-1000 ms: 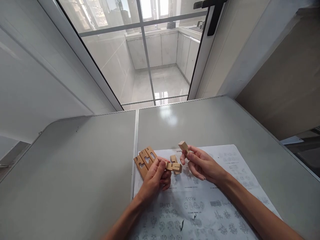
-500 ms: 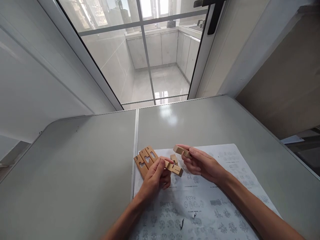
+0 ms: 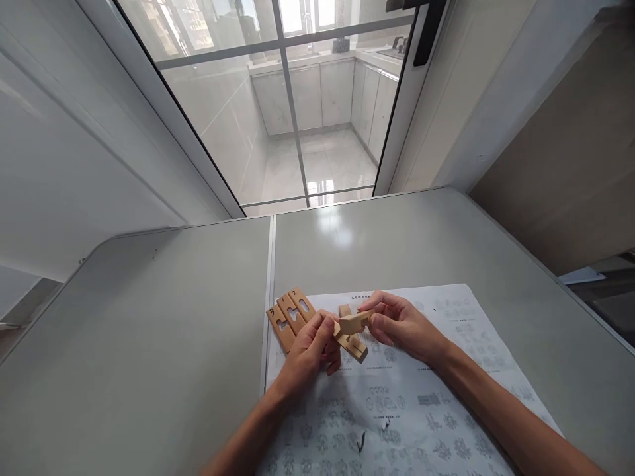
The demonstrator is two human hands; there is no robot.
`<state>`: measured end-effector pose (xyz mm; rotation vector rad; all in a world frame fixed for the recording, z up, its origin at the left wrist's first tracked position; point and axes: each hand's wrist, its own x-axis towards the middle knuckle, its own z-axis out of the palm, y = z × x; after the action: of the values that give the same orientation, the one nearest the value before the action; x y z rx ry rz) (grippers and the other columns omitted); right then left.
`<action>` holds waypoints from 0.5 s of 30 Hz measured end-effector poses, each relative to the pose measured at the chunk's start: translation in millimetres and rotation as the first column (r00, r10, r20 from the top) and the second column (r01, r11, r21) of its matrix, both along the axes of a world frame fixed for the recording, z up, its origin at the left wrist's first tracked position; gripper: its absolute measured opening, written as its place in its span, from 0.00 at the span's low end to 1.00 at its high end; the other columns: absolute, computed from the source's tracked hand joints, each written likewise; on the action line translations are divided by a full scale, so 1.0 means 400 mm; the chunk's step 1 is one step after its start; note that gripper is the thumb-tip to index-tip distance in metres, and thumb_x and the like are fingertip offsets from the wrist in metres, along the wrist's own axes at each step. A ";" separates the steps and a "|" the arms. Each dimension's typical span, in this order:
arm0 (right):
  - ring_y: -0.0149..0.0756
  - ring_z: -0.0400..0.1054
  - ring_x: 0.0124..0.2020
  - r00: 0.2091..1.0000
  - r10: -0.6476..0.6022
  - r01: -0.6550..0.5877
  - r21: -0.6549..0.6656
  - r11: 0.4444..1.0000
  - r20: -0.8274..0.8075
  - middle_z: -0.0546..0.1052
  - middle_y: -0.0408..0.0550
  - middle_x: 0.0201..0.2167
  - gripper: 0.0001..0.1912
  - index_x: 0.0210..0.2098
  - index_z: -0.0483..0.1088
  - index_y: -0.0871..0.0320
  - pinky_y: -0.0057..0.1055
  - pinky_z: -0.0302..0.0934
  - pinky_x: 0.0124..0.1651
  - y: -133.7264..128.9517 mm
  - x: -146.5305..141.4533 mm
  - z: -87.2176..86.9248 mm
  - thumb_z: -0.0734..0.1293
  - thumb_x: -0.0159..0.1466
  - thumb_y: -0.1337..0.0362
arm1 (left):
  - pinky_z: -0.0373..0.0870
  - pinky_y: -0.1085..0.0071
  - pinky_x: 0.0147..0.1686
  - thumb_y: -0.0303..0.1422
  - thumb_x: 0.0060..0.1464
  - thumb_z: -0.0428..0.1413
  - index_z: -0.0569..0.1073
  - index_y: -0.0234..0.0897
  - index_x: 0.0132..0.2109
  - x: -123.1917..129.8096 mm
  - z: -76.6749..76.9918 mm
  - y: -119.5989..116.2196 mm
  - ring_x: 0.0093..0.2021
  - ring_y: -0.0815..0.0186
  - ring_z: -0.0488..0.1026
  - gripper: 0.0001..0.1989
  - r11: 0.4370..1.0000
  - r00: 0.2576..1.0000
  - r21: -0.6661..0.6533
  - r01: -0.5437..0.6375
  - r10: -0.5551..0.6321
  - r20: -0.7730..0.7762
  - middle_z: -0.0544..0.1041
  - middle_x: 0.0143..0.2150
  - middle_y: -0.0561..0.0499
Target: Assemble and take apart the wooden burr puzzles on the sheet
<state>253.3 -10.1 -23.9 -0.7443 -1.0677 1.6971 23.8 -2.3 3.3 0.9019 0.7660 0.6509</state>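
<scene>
My left hand (image 3: 315,340) is closed on a notched wooden piece (image 3: 358,349) that points down to the right. Between finger and thumb, my right hand (image 3: 399,322) grips a second wooden piece (image 3: 353,322), which lies across the first near its notch; whether they interlock cannot be told. Behind them a small wooden block (image 3: 344,310) rests on the printed sheet (image 3: 446,396). Three flat wooden pieces with cut-outs lie side by side left of my left hand: one marked 3 (image 3: 281,332), a middle one (image 3: 290,311) and one marked 2 (image 3: 299,301).
The grey table (image 3: 198,317) has a pale seam (image 3: 271,264) left of the sheet. Small dark scraps (image 3: 361,441) lie on the paper near its front. Beyond the table's back edge stands a glass door (image 3: 327,152) with a dark handle (image 3: 426,33).
My right hand has brought its piece left and down onto the piece in my left hand, turning it. The left piece has tilted slightly downward.
</scene>
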 end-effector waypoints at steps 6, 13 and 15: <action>0.28 0.61 0.23 0.986 -0.015 0.008 0.044 0.999 0.167 0.70 0.37 0.22 0.16 0.52 0.81 0.55 0.28 0.59 0.30 -0.006 -0.012 0.016 0.73 0.73 0.51 | 0.63 0.75 0.25 0.60 0.64 0.58 0.69 0.38 0.46 0.008 0.007 -0.001 0.22 0.74 0.54 0.28 1.000 1.000 0.026 -0.013 0.014 -0.028 0.57 0.25 0.63; 0.26 0.64 0.25 0.986 -0.040 0.035 0.033 0.999 0.160 0.79 0.43 0.31 0.14 0.47 0.82 0.56 0.26 0.60 0.28 -0.003 -0.013 0.007 0.80 0.66 0.55 | 0.64 0.74 0.26 0.60 0.65 0.57 0.69 0.39 0.46 0.012 0.016 -0.003 0.22 0.73 0.56 0.27 0.999 0.996 0.032 -0.028 0.030 -0.088 0.61 0.24 0.62; 0.27 0.66 0.24 0.983 -0.035 0.029 0.035 0.999 0.179 0.78 0.42 0.29 0.15 0.49 0.82 0.55 0.27 0.63 0.29 -0.004 -0.009 -0.001 0.79 0.66 0.56 | 0.65 0.74 0.26 0.60 0.65 0.58 0.70 0.39 0.46 0.012 0.015 -0.002 0.21 0.73 0.58 0.27 0.999 0.995 0.029 -0.019 0.021 -0.095 0.65 0.25 0.61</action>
<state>249.6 -11.7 -24.4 -0.9025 -1.1976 1.6044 28.4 -3.3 9.4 0.9579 0.8541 0.6412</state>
